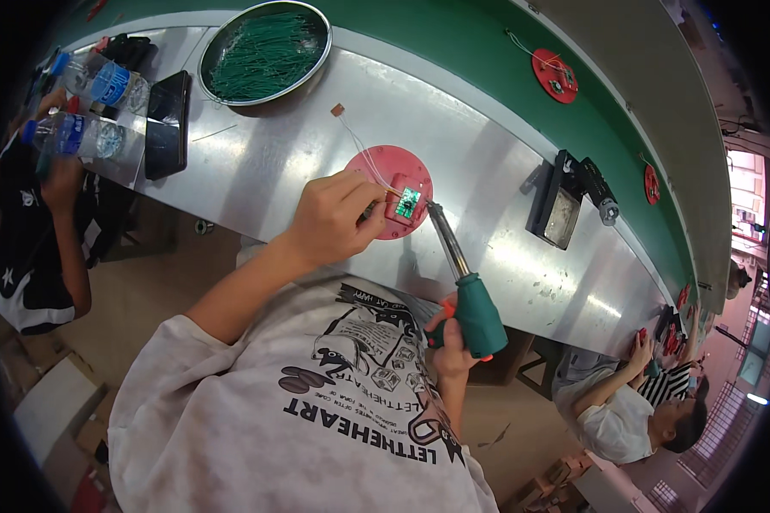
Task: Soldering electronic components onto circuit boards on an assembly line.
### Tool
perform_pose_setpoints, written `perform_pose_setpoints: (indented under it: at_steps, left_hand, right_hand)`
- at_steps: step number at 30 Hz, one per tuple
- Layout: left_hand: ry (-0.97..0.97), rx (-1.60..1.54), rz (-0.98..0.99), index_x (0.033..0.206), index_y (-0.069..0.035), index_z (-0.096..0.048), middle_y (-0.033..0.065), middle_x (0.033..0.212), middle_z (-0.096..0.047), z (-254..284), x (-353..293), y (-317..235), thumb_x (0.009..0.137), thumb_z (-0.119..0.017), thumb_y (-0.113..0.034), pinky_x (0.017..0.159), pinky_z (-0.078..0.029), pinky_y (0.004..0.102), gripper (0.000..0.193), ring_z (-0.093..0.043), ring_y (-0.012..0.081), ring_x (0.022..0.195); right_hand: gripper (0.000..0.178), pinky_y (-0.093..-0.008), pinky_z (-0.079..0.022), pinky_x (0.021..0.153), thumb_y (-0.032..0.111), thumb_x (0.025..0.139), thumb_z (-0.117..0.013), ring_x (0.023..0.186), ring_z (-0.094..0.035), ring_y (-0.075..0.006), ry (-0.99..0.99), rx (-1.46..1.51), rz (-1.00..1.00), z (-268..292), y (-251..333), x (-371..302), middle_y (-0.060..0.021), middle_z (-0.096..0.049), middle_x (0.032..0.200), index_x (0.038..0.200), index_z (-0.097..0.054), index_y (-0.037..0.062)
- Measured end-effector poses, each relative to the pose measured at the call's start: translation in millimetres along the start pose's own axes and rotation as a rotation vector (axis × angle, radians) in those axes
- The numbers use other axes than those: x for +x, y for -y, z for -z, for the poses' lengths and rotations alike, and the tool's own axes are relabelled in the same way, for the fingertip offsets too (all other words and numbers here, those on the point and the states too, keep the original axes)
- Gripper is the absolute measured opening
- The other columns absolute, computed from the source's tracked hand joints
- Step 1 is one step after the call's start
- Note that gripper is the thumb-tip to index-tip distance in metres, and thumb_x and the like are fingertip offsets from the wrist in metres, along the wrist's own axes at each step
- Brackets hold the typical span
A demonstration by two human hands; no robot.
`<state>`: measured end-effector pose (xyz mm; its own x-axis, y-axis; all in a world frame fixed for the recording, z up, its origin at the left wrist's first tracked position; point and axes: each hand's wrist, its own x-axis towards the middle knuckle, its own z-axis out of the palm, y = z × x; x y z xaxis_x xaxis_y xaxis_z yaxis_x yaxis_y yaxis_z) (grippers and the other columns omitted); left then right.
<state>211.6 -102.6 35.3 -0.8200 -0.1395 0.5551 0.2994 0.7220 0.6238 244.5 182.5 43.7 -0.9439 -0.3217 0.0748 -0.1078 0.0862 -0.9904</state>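
Observation:
A small green circuit board (408,203) sits on a round red disc (395,157) on the metal bench in front of me. Thin pale wires (366,154) run from the board to a small brown connector (337,109) lying beyond the disc. My left hand (338,215) rests over the disc's left side, fingers pinched around the wire ends beside the board; the fingertips partly hide them. My right hand (452,344) grips a green soldering gun (479,316) with an orange-red trigger. Its metal tip points at the board's right edge; whether it touches is too small to tell.
A metal bowl (323,64) full of green wires stands at the far left, near a black phone (168,125) and plastic bottles (81,137). At right is a black soldering stand (563,205). Red discs (554,75) lie on the green strip behind. Other people sit on both sides.

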Motion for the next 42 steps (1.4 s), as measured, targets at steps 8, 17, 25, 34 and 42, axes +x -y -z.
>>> perform_pose_setpoints:
  at_steps: [8, 17, 25, 34, 42]
  left_hand:
    - [-0.021, 0.027, -0.041, 0.084, -0.005, -0.065, 0.007, 0.074, -0.06, -7, -3, 7, 0.075, -0.07, -0.004, 0.055, -0.05, 0.0361, 0.01, -0.06, 0.0246, 0.062]
    - [-0.007, 0.059, -0.039, 0.083, -0.005, -0.066, 0.0067, 0.074, -0.06, -7, -3, 6, 0.076, -0.07, -0.006, 0.057, -0.05, 0.0359, 0.008, -0.059, 0.0244, 0.062]
    - [-0.022, 0.05, -0.047, 0.083, -0.005, -0.066, 0.0061, 0.074, -0.06, -9, -2, 8, 0.075, -0.07, -0.006, 0.057, -0.05, 0.0358, 0.009, -0.06, 0.0243, 0.063]
    - [-0.029, 0.051, -0.046, 0.082, -0.005, -0.065, 0.006, 0.075, -0.059, -10, -3, 8, 0.074, -0.069, -0.006, 0.058, -0.05, 0.0367, 0.009, -0.06, 0.0246, 0.064]
    - [0.003, 0.058, -0.026, 0.082, -0.005, -0.065, 0.0057, 0.077, -0.06, -9, -4, 7, 0.075, -0.071, -0.007, 0.058, -0.051, 0.0367, 0.01, -0.061, 0.0245, 0.066]
  right_hand:
    - [0.033, -0.0307, -0.052, 0.055, 0.004, 0.096, -0.054, 0.064, -0.063, -0.0226, 0.111, 0.036, -0.033, -2, -1, -5, -0.0221, -0.062, 0.111, 0.126, -0.056, -0.0094]
    - [0.031, -0.0315, -0.052, 0.057, 0.004, 0.094, -0.054, 0.064, -0.063, -0.0218, 0.04, 0.043, -0.109, -11, 8, -1, -0.02, -0.063, 0.107, 0.122, -0.057, -0.0093]
    - [0.03, -0.0341, -0.053, 0.059, 0.011, 0.093, -0.058, 0.063, -0.062, -0.0218, 0.017, 0.089, -0.229, -6, 11, 2, -0.0167, -0.062, 0.099, 0.116, -0.057, -0.0073]
    - [0.044, -0.0321, -0.051, 0.052, 0.025, 0.093, -0.057, 0.056, -0.064, -0.0235, -0.132, 0.071, -0.082, -8, 22, 9, -0.0203, -0.064, 0.097, 0.116, -0.056, -0.0124]
    - [0.046, -0.0315, -0.051, 0.051, 0.027, 0.094, -0.057, 0.056, -0.064, -0.0219, -0.108, 0.034, -0.077, -9, 14, 8, -0.0224, -0.065, 0.1, 0.117, -0.056, -0.013]
